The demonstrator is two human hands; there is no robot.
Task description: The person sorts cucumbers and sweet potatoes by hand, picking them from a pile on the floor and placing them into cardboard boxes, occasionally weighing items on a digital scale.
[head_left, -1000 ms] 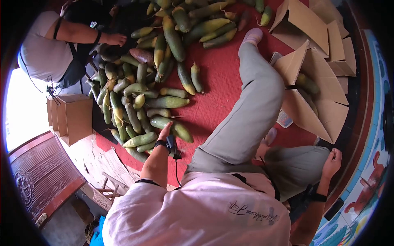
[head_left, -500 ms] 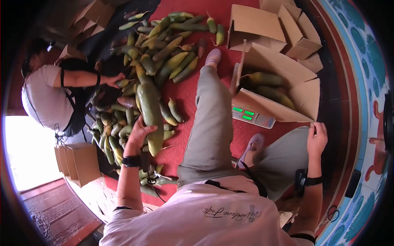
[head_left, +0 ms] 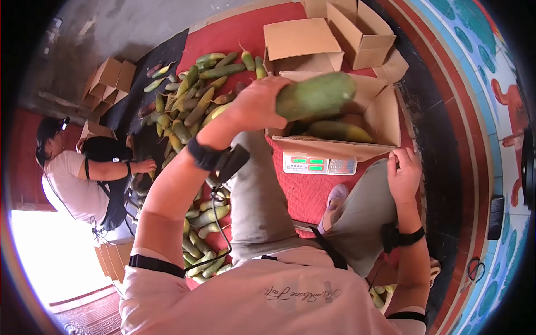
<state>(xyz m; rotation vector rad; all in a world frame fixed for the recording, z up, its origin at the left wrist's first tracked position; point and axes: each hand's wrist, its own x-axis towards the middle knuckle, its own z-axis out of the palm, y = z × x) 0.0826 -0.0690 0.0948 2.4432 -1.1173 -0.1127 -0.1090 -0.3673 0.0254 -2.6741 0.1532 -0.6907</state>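
My left hand grips a large green radish by one end, holding it above the cardboard box. More radishes lie inside the box, partly hidden by the held one. Against the near side of the box, the digital scale shows lit green numbers. My right hand is over my right knee, its fingers curled and the tips at the box's near right corner. Whether they pinch the cardboard cannot be made out.
A heap of green radishes spreads over the red carpet, with others beside my leg. Another person reaches into the heap from the left. Open cardboard boxes stand beyond mine, and several more at far left.
My left hand has lifted the radish from the heap and carried it right, over the box. My right hand stays by the box corner. The view has shifted.
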